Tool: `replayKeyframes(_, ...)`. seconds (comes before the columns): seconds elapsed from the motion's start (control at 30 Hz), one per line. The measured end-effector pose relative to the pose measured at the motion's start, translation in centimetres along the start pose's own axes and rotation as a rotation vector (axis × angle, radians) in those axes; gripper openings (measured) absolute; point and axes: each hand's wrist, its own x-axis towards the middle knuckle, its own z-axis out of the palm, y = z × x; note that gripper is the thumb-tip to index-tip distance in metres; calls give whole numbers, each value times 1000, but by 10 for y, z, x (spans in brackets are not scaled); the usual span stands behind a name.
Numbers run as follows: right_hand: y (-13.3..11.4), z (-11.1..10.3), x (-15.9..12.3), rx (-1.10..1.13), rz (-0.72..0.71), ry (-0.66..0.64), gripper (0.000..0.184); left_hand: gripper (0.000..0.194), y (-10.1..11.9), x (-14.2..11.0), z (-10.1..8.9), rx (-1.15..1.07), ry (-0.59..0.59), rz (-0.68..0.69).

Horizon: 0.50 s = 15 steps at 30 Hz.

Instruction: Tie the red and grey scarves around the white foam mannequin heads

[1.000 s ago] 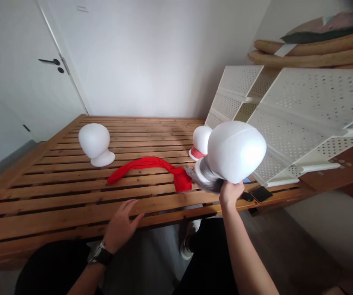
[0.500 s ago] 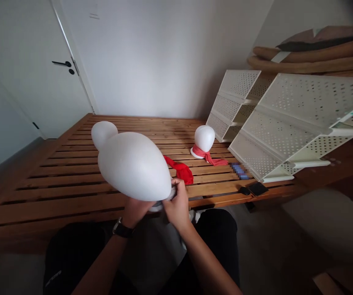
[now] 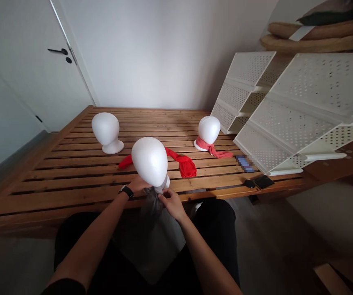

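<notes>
A white foam mannequin head (image 3: 149, 160) stands at the table's front edge, tilted slightly in view. Around its neck goes a thin grey scarf (image 3: 153, 203), whose loose end hangs below the edge. My right hand (image 3: 173, 203) pinches the scarf at the front of the neck. At the left of the neck, my left hand (image 3: 137, 184) is closed on the scarf, its fingertips partly hidden under the head. A bright red scarf (image 3: 187, 165) lies on the slats behind this head, its middle covered by it.
On the slatted wooden table (image 3: 80, 180) stand a bare mannequin head (image 3: 106, 129) at left and another head (image 3: 209, 130) with a coral scarf (image 3: 221, 153) tied on. A blurred phone (image 3: 245, 163), a black mouse-like object (image 3: 249, 184) and white perforated racks (image 3: 287, 119) are at right.
The head at the front has gone down and away from me and now stands on the table. Both hands stay at its neck, and the grey scarf's hanging end has come into view.
</notes>
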Motion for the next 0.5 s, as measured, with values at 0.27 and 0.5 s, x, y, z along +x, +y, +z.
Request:
replayKeyframes(0.27,50,13,28,43,156,8,34,46,-31,20,-1,75,-138,-1)
replayKeyframes(0.5,49,12,42,222,501,32,42,64,-35,-12,3,-116,-118,-87)
